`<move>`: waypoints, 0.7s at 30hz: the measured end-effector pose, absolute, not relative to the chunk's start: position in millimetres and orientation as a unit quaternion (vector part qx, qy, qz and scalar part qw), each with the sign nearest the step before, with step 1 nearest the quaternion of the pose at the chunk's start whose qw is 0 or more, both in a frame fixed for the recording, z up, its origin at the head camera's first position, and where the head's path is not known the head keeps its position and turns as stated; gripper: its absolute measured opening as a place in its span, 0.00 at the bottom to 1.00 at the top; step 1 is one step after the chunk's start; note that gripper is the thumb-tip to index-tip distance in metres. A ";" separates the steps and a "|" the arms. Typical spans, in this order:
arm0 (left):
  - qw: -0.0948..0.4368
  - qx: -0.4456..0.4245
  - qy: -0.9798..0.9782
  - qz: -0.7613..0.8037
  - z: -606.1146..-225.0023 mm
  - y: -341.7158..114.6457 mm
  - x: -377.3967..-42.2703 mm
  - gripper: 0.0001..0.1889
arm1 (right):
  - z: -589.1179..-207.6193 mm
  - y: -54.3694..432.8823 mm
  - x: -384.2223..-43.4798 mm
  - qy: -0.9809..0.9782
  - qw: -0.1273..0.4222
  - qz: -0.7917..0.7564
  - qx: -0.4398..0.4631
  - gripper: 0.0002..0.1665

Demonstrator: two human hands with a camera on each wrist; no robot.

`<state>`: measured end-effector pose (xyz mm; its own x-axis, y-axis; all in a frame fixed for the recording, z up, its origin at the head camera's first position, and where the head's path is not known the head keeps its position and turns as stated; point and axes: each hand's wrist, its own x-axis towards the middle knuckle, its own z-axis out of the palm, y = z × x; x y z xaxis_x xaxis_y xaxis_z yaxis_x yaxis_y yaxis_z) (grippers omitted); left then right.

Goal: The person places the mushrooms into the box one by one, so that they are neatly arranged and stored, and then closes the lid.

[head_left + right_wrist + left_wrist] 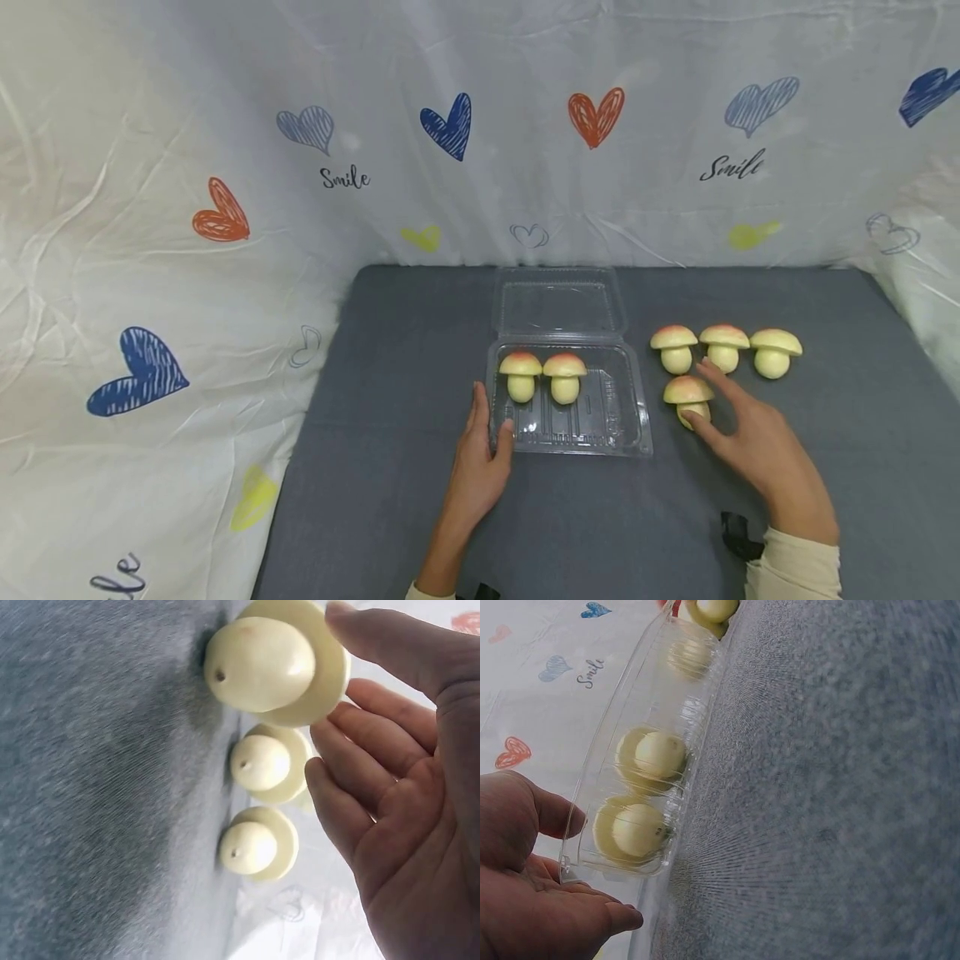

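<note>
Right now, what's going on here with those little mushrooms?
A person's left hand rests at the left edge of an open clear box holding two mushrooms. The right hand reaches around another mushroom on the grey cloth, right of the box, but isn't closed on it. Three more mushrooms sit in a row just beyond.

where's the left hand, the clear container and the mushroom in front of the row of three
Left hand point(480, 468): head view, middle of the hand
Clear container point(617, 398): head view, bare floor of its base
Front mushroom point(687, 391): head view, on its cap
</note>
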<state>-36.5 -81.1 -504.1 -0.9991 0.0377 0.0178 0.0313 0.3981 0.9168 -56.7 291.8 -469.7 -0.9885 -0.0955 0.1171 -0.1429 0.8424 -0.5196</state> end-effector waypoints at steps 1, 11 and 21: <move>0.003 0.021 0.836 0.548 -504.1 -81.2 -36.5 0.40 | -470.7 292.4 -56.3 -0.959 0.038 0.274 0.060 0.46; 0.006 0.021 0.834 0.551 -504.3 -81.7 -36.3 0.40 | -478.8 295.7 -52.7 -0.960 0.004 0.276 0.057 0.52; 0.007 0.025 0.835 0.550 -503.1 -81.8 -36.7 0.40 | -483.0 296.3 -51.8 -0.961 -0.002 0.272 0.050 0.57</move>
